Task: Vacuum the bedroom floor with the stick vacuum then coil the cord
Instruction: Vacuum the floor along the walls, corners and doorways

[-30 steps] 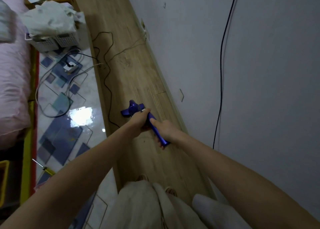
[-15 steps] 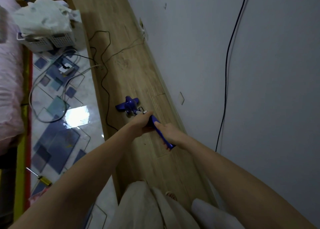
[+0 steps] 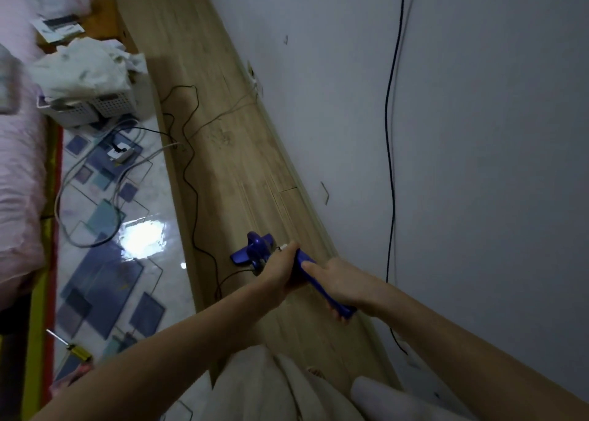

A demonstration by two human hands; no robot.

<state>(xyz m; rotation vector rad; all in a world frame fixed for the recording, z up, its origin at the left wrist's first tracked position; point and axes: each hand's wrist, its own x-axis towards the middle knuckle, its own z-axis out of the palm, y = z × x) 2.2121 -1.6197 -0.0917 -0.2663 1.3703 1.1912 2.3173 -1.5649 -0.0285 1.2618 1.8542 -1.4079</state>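
Observation:
I hold a blue stick vacuum (image 3: 322, 288) by its handle with both hands. My left hand (image 3: 280, 272) grips the upper handle from the left, and my right hand (image 3: 339, 282) grips it lower down from the right. The vacuum's blue floor head (image 3: 253, 248) rests on the strip of wooden floor (image 3: 229, 153) beside the white wall. Its black cord (image 3: 191, 172) snakes along the wood, from behind my left forearm away to the far end.
A white laundry basket (image 3: 95, 108) heaped with cloth stands at the far left. A power strip (image 3: 119, 153) and grey cables lie on the glossy patterned tiles (image 3: 105, 255). A pink bed (image 3: 19, 197) runs along the left. A yellow-handled screwdriver (image 3: 71, 349) lies near the bed. Another black cable (image 3: 390, 165) hangs down the wall.
The floor head first slid a little farther from me along the wood, then came back close to my hands. Both hands kept their grip on the handle.

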